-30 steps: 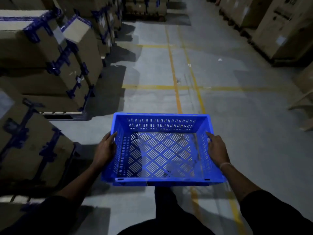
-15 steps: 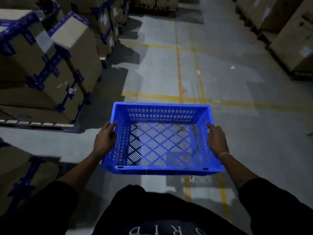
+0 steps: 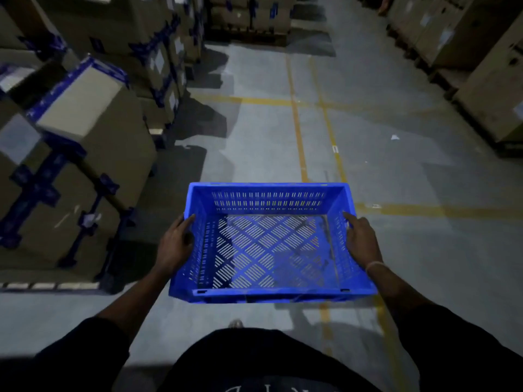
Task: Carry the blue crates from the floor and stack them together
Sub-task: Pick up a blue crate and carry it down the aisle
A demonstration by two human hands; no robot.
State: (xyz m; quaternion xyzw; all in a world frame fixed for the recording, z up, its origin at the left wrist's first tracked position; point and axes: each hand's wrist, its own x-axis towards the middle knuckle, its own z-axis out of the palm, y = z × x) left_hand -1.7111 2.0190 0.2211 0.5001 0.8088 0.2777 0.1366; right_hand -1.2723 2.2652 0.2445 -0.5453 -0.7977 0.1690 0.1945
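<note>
An empty blue crate [image 3: 268, 295] with slotted walls and a lattice floor hangs level in front of my waist, above the concrete floor. My left hand [image 3: 175, 244] grips its left wall, fingers wrapped over the rim. On the opposite wall, my right hand [image 3: 360, 240] holds the rim, a thin band on the wrist. No other blue crate is in sight.
Cardboard boxes [image 3: 82, 154] strapped with blue tape stand on pallets along the left. More large cartons [image 3: 486, 69] line the right side. A grey concrete aisle with yellow floor lines [image 3: 297, 131] runs ahead between them. A small white scrap [image 3: 394, 137] lies on the floor.
I have walked forward along the aisle with the crate held in both hands. The boxes on the left have slid back past me. The grip on the crate is the same.
</note>
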